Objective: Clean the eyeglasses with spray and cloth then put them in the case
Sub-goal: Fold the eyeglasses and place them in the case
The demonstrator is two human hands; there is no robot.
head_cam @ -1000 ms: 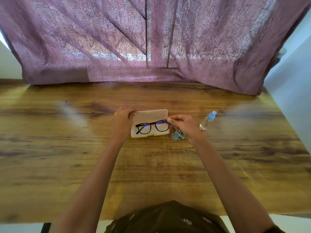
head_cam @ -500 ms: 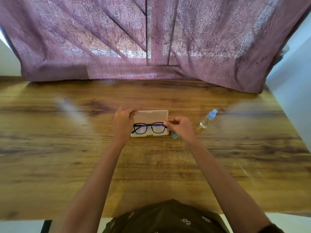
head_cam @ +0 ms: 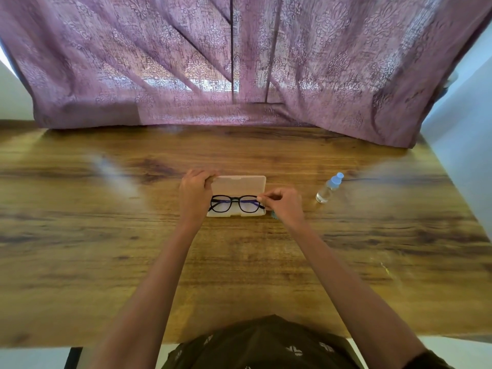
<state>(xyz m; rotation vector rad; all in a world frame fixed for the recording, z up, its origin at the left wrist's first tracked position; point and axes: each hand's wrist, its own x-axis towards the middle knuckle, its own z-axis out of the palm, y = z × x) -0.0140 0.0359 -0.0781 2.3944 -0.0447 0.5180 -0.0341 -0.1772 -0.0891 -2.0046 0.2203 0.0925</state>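
At the centre of the wooden table [head_cam: 106, 235], the open case [head_cam: 239, 183] lies with its lid raised toward 12 o'clock and its tray toward 6 o'clock. The eyeglasses [head_cam: 235, 203], black-framed, sit across the tray with the lenses facing the person. One temple tip points to 9 o'clock and the other end of the frame to 3 o'clock.

The left hand [head_cam: 194, 193] is at the 9 o'clock end of the case, its fingers curled over the corner of the lid. The right hand [head_cam: 285, 206] is at the 3 o'clock end, thumb and forefinger pinching the right end of the frame.

A small part of the teal cloth [head_cam: 273, 215] shows on the table beneath the right hand, at 4 o'clock from the case. The spray bottle [head_cam: 328, 189], clear with a blue cap, is at 3 o'clock, apart from the right hand.

A purple patterned curtain [head_cam: 186, 62] hangs along the 12 o'clock edge of the table.
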